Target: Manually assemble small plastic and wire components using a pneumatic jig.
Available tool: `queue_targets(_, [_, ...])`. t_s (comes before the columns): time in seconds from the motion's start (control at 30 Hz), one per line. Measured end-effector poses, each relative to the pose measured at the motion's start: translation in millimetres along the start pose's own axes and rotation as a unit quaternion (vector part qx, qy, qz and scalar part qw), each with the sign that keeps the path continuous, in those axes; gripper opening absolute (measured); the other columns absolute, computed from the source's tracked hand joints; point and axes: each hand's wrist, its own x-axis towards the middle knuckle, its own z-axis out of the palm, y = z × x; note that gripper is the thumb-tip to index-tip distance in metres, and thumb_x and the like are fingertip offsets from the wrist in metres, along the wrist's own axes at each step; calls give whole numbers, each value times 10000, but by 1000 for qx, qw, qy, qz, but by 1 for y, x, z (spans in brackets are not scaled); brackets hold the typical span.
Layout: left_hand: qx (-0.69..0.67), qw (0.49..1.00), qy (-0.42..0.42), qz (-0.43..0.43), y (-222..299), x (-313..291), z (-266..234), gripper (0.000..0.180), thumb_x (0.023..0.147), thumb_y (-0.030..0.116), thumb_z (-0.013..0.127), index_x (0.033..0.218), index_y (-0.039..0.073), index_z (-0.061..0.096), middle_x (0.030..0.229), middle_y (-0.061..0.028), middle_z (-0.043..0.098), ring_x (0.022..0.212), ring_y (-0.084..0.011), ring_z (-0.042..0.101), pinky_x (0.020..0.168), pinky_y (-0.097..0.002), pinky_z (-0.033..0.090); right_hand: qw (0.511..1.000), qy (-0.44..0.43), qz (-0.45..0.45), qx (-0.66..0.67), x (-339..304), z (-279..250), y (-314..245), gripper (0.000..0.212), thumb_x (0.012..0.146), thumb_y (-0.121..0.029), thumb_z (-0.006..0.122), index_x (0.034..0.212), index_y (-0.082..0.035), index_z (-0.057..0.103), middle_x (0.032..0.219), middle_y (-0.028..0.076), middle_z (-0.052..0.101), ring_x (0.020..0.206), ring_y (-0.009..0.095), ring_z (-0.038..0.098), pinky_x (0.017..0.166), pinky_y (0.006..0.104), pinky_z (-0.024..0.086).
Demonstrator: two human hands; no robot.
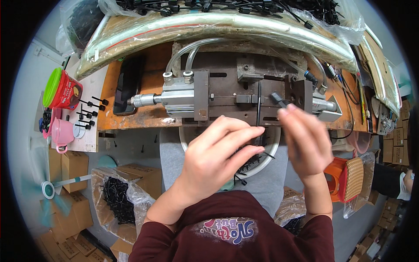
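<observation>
My right hand (307,139), smeared by motion, pinches a black plastic piece with a blocky head (276,98) above the right part of a dark metal fixture (227,117). A long thin black strip (259,102) runs across the fixture, near a small metal block (245,99). My left hand (220,150) is just in front of the fixture, its index fingertip at the strip's near end. Its thumb and fingers are apart, and whether it touches the strip is unclear. Below the hands a white round basket (276,150) on my lap holds black pieces.
Air cylinders (179,97) with clear hoses flank the fixture. A phone (127,85) lies to its left. Black pieces, a red tub (67,91) and a pink cup (62,133) occupy the left side table. Boxes, a fan (47,190) and an orange stool (338,179) stand below.
</observation>
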Motion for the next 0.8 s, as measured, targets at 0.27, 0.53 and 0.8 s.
queue_targets(0.27, [301, 946, -53, 107, -21, 2, 17, 230, 741, 123, 775, 932, 24, 696, 1218, -120, 674, 750, -201, 676, 686, -299, 544, 839, 72, 430, 324, -2, -20, -11, 191, 802, 100, 733, 978, 57, 675, 944, 116, 665, 712, 140, 664, 615, 220, 566])
queue_targets(0.53, [305, 946, -79, 74, -14, 12, 15, 238, 721, 140, 795, 911, 35, 696, 1188, -116, 687, 662, -215, 667, 617, -293, 532, 726, 6, 514, 458, -4, -37, -3, 115, 837, 31, 716, 930, 59, 655, 701, 84, 664, 565, 112, 631, 525, 203, 478])
queue_targets(0.8, [-119, 986, -115, -23, 2, 9, 0, 413, 739, 1, 789, 1145, 28, 715, 1006, -117, 721, 794, -198, 699, 674, -301, 578, 610, -80, 533, 581, -5, -28, -4, 117, 812, 32, 736, 898, 58, 660, 734, 97, 681, 538, 107, 620, 497, 214, 495])
